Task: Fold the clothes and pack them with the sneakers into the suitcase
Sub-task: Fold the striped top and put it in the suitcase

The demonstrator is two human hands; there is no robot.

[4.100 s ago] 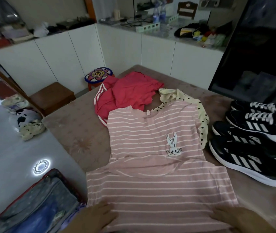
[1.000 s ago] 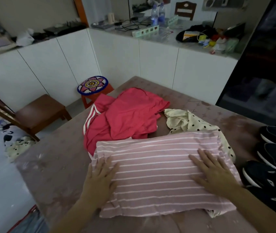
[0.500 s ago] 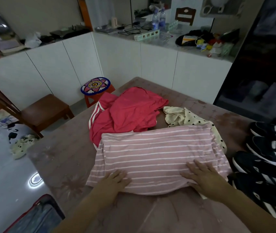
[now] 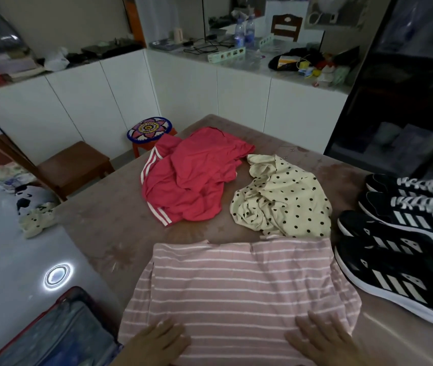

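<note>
A pink striped shirt (image 4: 239, 283) lies folded in half on the table's near edge. My left hand (image 4: 154, 344) and my right hand (image 4: 318, 342) rest flat on its near part, fingers straight. Beyond it lie a crumpled red garment with white stripes (image 4: 194, 178) and a cream polka-dot garment (image 4: 281, 202). Several black sneakers with white stripes (image 4: 405, 233) stand in a row at the table's right side. An open suitcase (image 4: 51, 336) sits on the floor at the lower left, only partly in view.
The brownish table (image 4: 104, 220) stands near white cabinets (image 4: 210, 88). A wooden chair (image 4: 73, 165) and a patterned stool (image 4: 149, 128) stand to the left. Small shoes and a toy (image 4: 30, 207) lie on the floor. A dark glass cabinet (image 4: 408, 101) rises at right.
The folded pink shirt has been drawn toward me, off the red and polka-dot garments, which now lie uncovered. Both hands slid back with it to the table's near edge.
</note>
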